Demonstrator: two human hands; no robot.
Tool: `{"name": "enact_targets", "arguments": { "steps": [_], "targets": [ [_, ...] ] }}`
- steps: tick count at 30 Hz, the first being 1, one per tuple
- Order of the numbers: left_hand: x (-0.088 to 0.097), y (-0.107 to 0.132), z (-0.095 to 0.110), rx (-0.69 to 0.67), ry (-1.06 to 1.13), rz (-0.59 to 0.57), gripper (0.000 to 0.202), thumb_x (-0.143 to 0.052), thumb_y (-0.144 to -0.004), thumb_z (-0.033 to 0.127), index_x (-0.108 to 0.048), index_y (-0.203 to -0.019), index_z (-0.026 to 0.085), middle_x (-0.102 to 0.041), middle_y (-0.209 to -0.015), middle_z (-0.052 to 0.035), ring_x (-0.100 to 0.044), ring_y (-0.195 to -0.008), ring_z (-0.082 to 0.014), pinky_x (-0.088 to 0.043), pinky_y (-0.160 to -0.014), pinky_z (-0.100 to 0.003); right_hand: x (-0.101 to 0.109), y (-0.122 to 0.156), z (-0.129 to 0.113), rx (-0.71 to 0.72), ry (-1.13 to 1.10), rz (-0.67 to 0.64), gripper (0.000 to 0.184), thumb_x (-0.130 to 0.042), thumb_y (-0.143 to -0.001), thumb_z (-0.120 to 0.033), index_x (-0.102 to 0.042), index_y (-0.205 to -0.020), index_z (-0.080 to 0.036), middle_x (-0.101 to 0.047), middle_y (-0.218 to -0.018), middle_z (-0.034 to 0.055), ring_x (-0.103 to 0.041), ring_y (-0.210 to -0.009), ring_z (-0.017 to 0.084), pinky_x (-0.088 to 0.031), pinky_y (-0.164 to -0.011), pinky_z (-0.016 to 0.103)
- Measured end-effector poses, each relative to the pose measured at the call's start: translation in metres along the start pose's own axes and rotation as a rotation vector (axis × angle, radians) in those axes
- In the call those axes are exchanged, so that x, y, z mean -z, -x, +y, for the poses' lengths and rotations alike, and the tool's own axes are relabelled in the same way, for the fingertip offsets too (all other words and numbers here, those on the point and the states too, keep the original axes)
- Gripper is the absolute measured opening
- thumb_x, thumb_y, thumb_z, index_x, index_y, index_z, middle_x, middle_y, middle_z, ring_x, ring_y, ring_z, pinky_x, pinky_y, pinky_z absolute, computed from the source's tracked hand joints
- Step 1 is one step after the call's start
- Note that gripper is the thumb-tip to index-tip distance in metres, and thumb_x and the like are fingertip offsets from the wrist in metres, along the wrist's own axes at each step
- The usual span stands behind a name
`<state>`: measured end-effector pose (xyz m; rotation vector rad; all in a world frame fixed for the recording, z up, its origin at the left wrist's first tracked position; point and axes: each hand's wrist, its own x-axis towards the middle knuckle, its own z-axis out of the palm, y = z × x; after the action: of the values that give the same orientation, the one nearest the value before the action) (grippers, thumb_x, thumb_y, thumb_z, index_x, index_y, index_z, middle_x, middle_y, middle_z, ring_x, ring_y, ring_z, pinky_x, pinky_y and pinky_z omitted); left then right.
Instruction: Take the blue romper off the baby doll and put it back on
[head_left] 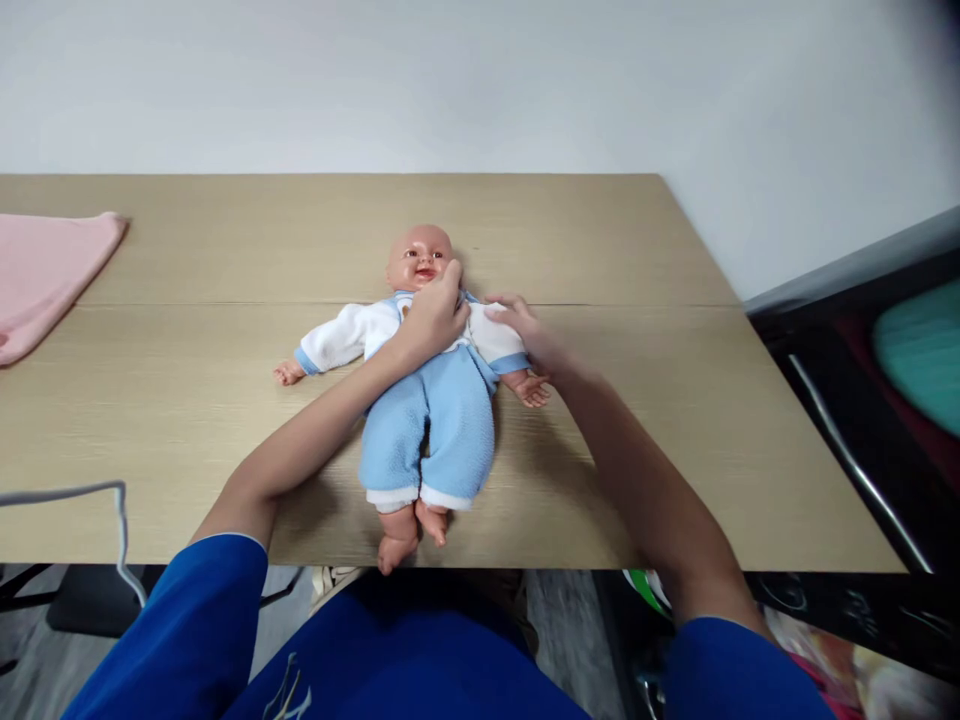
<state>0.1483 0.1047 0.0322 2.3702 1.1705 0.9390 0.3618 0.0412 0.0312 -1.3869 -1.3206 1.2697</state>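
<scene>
Where the tabletop (660, 430) spreads out: pale wood, a seam across it, its far edge toward a white wall (480, 90).
Black-framed holder (825, 372): beside the tabletop's right end, a rounded teal thing (922, 345) within its frame; its kind I cannot tell.
Doll (424, 430): on its back mid-tabletop, head toward the wall, feet at the near edge; it lies between the forearms, its chest beneath the left hand.
Pink cloth (52, 275): far left, well apart from the doll.
Left hand (439, 310): curled just below the doll's chin; whether it grips, I cannot tell.
Right hand (525, 325): near the left but apart, blurred, fingers at the doll's white sleeve (491, 345); grip unclear.
</scene>
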Motion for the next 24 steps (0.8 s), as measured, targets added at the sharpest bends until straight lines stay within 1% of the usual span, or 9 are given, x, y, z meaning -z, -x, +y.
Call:
{"name": "enact_targets", "arguments": {
  "steps": [2,3,5,7,9,12,17,21,24],
  "targets": [
    [-0.001,0.001,0.0,-0.013,-0.002,0.008,0.029,-0.058,-0.097,0.006,-0.061,-0.121,0.023,-0.076,-0.111,-0.0146,-0.072,-0.103,-0.0323,-0.049,-0.086,-0.044,0.015,0.025,-0.008,-0.039,0.099,-0.06,0.1,-0.104,-0.075,-0.064,-0.065,-0.162,-0.035,-0.087,-0.134,0.0081,-0.085,-0.117,0.035,-0.075,-0.098,0.049],
    [-0.001,0.001,0.0,-0.015,-0.002,0.011,0.03,-0.058,-0.096,0.005,-0.061,-0.121,0.023,-0.076,-0.111,-0.0144,-0.072,-0.104,-0.0319,-0.049,-0.086,-0.044,0.024,0.037,-0.012,-0.049,0.169,-0.104,0.106,-0.106,-0.075,-0.063,-0.062,-0.168,-0.036,-0.086,-0.139,0.0094,-0.085,-0.119,0.037,-0.075,-0.099,0.052],
    [-0.002,0.002,0.0,-0.013,-0.005,0.014,0.032,-0.057,-0.095,0.004,-0.06,-0.121,0.023,-0.075,-0.112,-0.0138,-0.072,-0.104,-0.0315,-0.048,-0.086,-0.043,0.042,0.056,-0.018,-0.022,0.3,-0.142,0.098,-0.106,-0.077,-0.065,-0.07,-0.164,-0.036,-0.085,-0.144,0.0109,-0.083,-0.124,0.04,-0.074,-0.103,0.056],
    [-0.002,0.002,0.0,-0.01,-0.011,0.01,0.034,-0.057,-0.094,0.002,-0.061,-0.122,0.023,-0.074,-0.111,-0.0131,-0.071,-0.105,-0.0313,-0.048,-0.086,-0.043,0.06,0.067,-0.019,0.016,0.369,-0.108,0.082,-0.104,-0.079,-0.068,-0.082,-0.148,-0.032,-0.086,-0.143,0.011,-0.082,-0.125,0.041,-0.073,-0.104,0.056],
    [-0.002,0.002,0.0,-0.012,-0.021,-0.001,0.036,-0.057,-0.094,0.002,-0.061,-0.123,0.023,-0.073,-0.111,-0.0129,-0.071,-0.106,-0.0315,-0.048,-0.087,-0.043,0.075,0.069,-0.012,0.017,0.351,-0.04,0.073,-0.105,-0.078,-0.07,-0.088,-0.136,-0.029,-0.088,-0.136,0.0108,-0.083,-0.12,0.039,-0.073,-0.102,0.054],
    [0.001,0.002,0.002,-0.007,-0.032,-0.025,0.034,-0.058,-0.095,0.003,-0.061,-0.123,0.022,-0.074,-0.111,-0.0137,-0.071,-0.105,-0.0324,-0.049,-0.088,-0.044,0.09,0.06,0.01,0.037,0.222,0.094,0.073,-0.108,-0.073,-0.074,-0.089,-0.126,-0.027,-0.09,-0.121,0.01,-0.084,-0.105,0.033,-0.075,-0.09,0.048],
    [0.009,0.004,0.008,-0.002,-0.01,-0.055,0.023,-0.061,-0.101,0.01,-0.06,-0.119,0.024,-0.075,-0.114,-0.0143,-0.072,-0.11,-0.0335,-0.052,-0.093,-0.044,0.094,0.042,0.049,0.182,0.137,0.305,0.079,-0.112,-0.063,-0.078,-0.084,-0.116,-0.027,-0.088,-0.112,0.0092,-0.081,-0.093,0.028,-0.074,-0.078,0.043],
    [0.012,0.005,0.013,-0.052,0.024,-0.08,0.018,-0.064,-0.104,0.013,-0.06,-0.118,0.024,-0.074,-0.123,-0.0153,-0.072,-0.116,-0.0326,-0.055,-0.102,-0.044,0.089,0.038,0.065,0.216,0.192,0.332,0.079,-0.108,-0.07,-0.081,-0.083,-0.124,-0.028,-0.088,-0.118,0.0108,-0.082,-0.103,0.031,-0.074,-0.089,0.046],
    [0.017,0.005,0.019,-0.09,0.005,-0.103,0.017,-0.066,-0.106,0.018,-0.064,-0.123,0.022,-0.071,-0.132,-0.0186,-0.069,-0.123,-0.0351,-0.055,-0.111,-0.049,0.085,0.039,0.067,0.223,0.292,0.343,0.08,-0.1,-0.079,-0.085,-0.082,-0.131,-0.027,-0.087,-0.12,0.0131,-0.081,-0.105,0.034,-0.071,-0.099,0.054]
  ]
}}
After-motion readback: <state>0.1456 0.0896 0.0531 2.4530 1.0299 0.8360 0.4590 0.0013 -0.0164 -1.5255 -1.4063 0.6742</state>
